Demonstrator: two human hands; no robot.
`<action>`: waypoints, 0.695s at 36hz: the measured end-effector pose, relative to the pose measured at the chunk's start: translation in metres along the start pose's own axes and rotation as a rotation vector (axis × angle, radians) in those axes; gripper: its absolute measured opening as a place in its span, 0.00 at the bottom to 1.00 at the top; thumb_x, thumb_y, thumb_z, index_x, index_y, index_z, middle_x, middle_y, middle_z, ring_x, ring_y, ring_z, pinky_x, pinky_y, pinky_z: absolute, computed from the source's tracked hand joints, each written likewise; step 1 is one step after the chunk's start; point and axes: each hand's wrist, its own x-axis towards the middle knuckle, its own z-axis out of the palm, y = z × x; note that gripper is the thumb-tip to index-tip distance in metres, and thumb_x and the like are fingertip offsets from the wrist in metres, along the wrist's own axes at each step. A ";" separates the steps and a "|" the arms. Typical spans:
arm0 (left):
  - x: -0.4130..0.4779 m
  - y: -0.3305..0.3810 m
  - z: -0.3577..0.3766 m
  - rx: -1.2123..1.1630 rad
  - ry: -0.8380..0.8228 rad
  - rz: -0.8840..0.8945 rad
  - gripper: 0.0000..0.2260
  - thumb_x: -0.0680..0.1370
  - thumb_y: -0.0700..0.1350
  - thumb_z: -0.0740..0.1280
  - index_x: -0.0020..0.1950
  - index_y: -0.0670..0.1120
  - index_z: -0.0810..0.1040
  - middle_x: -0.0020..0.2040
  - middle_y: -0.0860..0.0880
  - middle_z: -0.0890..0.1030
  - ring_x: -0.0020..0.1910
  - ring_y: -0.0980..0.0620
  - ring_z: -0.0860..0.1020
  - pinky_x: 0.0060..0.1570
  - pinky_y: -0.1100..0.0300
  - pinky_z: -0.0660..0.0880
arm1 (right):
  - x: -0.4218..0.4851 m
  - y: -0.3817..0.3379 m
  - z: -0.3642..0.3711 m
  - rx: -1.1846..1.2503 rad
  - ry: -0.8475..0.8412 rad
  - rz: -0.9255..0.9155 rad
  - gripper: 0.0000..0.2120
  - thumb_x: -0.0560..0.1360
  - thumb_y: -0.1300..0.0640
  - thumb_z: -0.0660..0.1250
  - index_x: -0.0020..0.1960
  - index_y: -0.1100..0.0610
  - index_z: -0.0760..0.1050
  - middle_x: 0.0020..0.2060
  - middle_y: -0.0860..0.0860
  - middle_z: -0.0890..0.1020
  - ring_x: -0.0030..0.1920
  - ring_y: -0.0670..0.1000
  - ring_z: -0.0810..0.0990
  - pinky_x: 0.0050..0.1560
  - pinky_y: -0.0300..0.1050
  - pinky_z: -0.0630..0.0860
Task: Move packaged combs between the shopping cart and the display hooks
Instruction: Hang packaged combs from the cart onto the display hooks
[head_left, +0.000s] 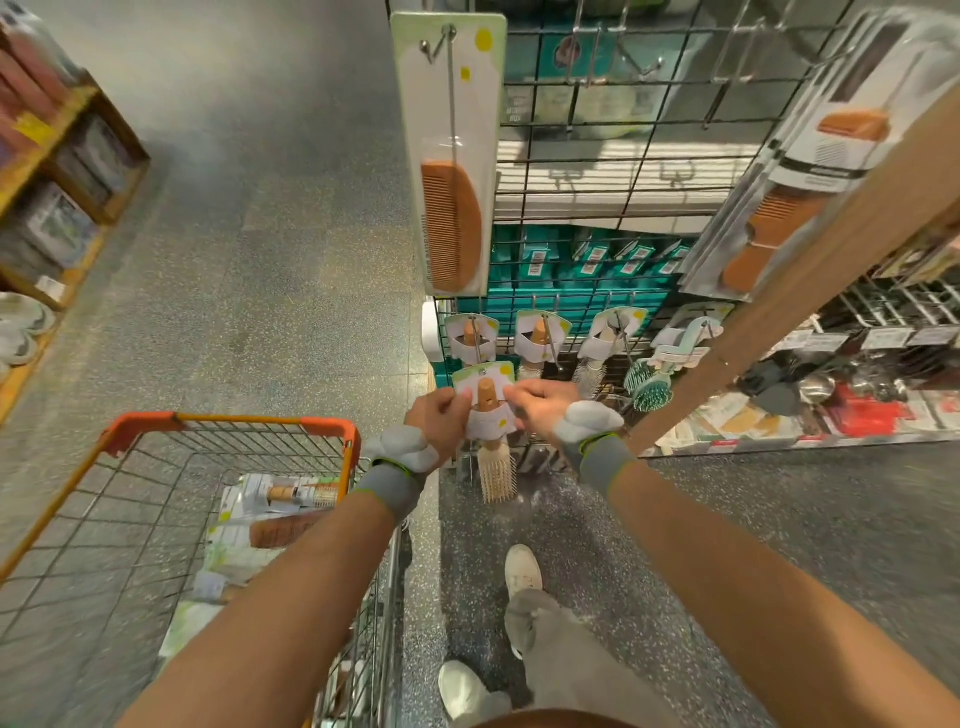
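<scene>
Both hands up in front of the wire grid (623, 130), holding one packaged brush (496, 473) between them. Left hand (439, 415) pinches the left edge of its card, fingers curled in; right hand (540, 408) pinches the right edge the same way. Brush hangs upright, wooden handle up, bristles down, just below a row of hooked brushes (540, 332) on the grid. Card's top sits at the lower hook level; cannot tell if it is on a hook or free of it. Both wrists have grey bands. Shopping cart (332, 427), orange rim, stands at the left just beside the left forearm, with several comb packages (275, 519) lying flat in its basket, one wooden comb face up. High on the grid a packaged comb (452, 156) hangs from a hook, wooden comb in the lower half of a long white card. More comb packs (795, 182) hang at the right by a wooden post (779, 322). White shoes (522, 569) on the speckled floor below.
</scene>
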 end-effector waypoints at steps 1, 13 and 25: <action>0.000 0.002 -0.002 0.000 0.012 -0.003 0.22 0.66 0.64 0.61 0.38 0.45 0.78 0.42 0.35 0.81 0.45 0.34 0.81 0.48 0.37 0.78 | 0.000 0.001 0.001 -0.034 -0.009 -0.006 0.09 0.75 0.55 0.68 0.48 0.59 0.82 0.38 0.53 0.80 0.41 0.53 0.78 0.55 0.56 0.78; 0.011 0.019 -0.008 0.042 0.089 -0.050 0.09 0.66 0.58 0.66 0.32 0.54 0.79 0.40 0.43 0.84 0.45 0.39 0.82 0.49 0.44 0.80 | 0.003 -0.002 0.002 -0.059 -0.003 0.020 0.11 0.75 0.55 0.67 0.38 0.60 0.80 0.32 0.51 0.77 0.40 0.52 0.74 0.52 0.52 0.77; 0.052 0.029 -0.014 0.174 0.105 -0.075 0.14 0.70 0.58 0.66 0.33 0.49 0.79 0.40 0.43 0.83 0.43 0.42 0.81 0.49 0.56 0.78 | 0.027 -0.020 0.008 -0.154 -0.020 0.027 0.18 0.80 0.52 0.59 0.63 0.62 0.75 0.61 0.57 0.77 0.64 0.56 0.73 0.61 0.41 0.66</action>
